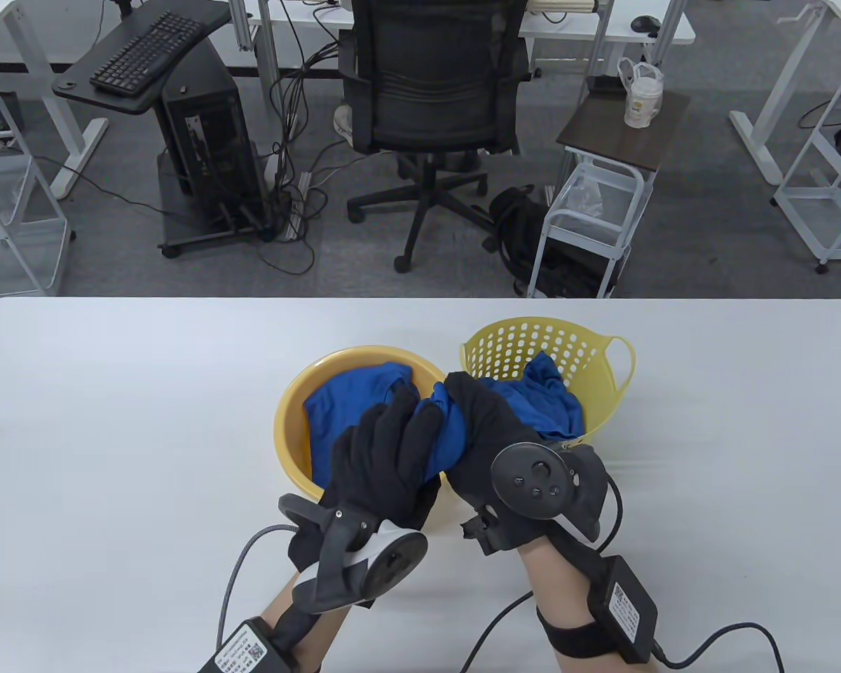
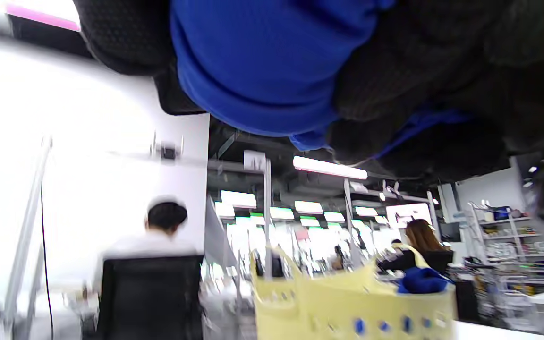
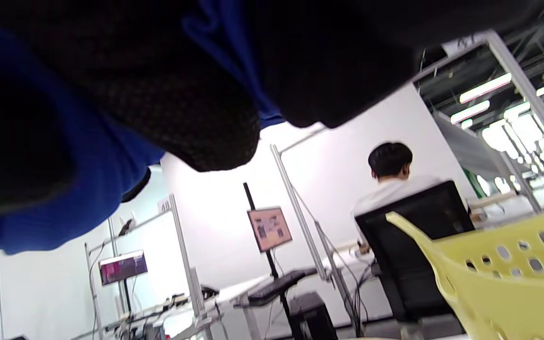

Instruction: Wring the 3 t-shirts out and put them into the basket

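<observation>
Table view: both hands (image 1: 392, 449) squeezing blue tee (image 1: 443, 434).

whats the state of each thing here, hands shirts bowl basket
left hand: gripping a blue shirt
right hand: gripping the same shirt
held shirt: bunched between both hands
bowl: holds a blue shirt
basket: upright, holds a blue shirt
</observation>
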